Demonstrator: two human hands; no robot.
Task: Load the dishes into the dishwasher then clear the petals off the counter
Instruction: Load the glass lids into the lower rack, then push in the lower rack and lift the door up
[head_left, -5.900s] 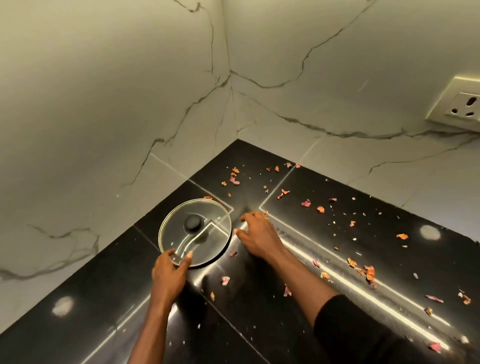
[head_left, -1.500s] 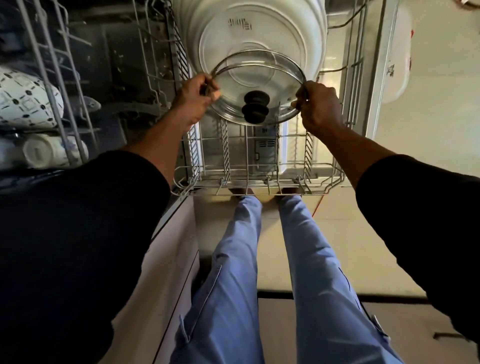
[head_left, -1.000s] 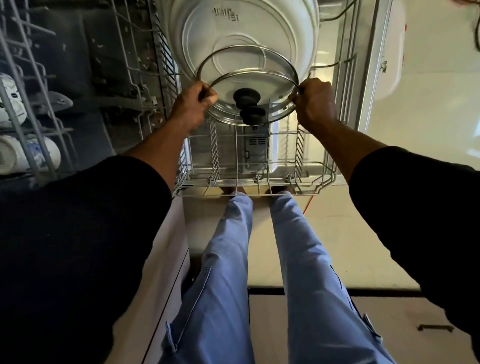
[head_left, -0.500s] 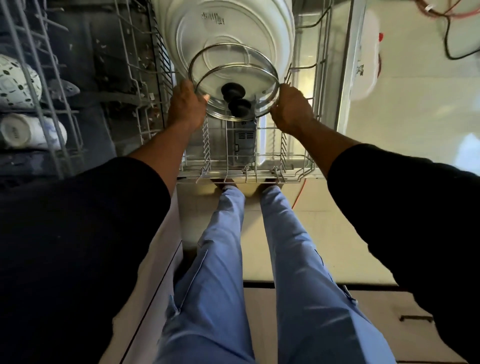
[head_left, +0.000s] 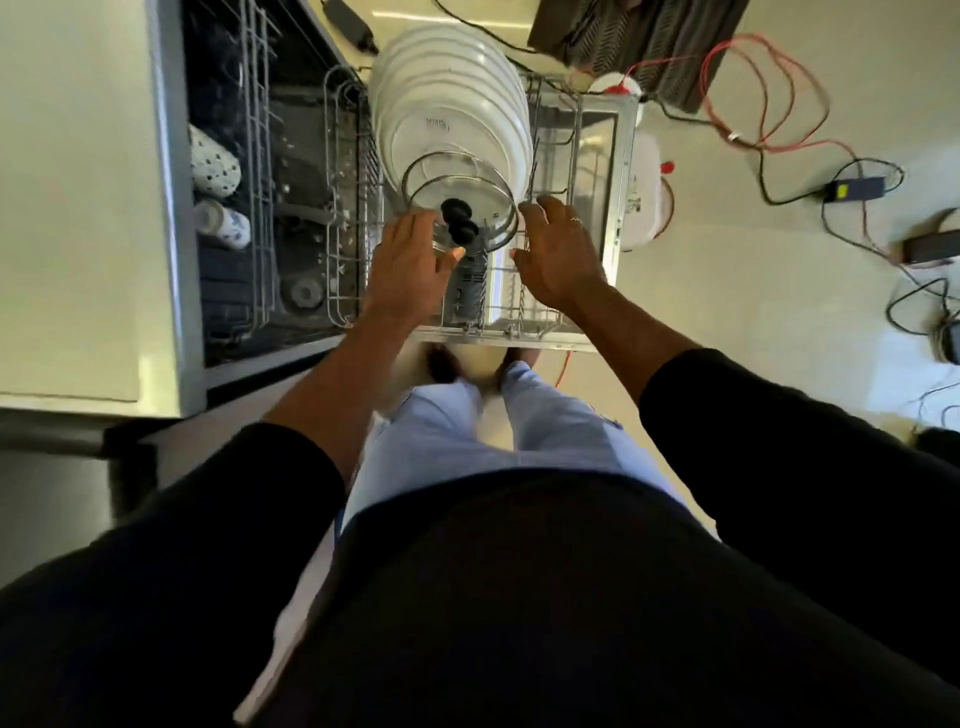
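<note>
A glass lid (head_left: 460, 202) with a black knob (head_left: 457, 221) stands on edge in the pulled-out lower rack (head_left: 519, 312) of the dishwasher (head_left: 171, 208), leaning against a row of upright white plates (head_left: 447, 109). The left hand (head_left: 410, 262) touches the lid's lower rim, fingers loose; the right hand (head_left: 558, 254) hovers open just beside it. Patterned cups (head_left: 213, 166) lie in the upper rack. Cables (head_left: 769, 114) sprawl across the floor.

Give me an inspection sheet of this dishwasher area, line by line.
Surface: pale floor, mostly bare.
Job's things: glass lid standing on edge in the pulled-out lower rack, in front of a row of white plates.
Clutter: patterned cups in the upper rack.
Hands: left hand and right hand open, beside the lid.
Cables: red and black cords and power bricks on the floor.
Surroundings: white cabinet front.
</note>
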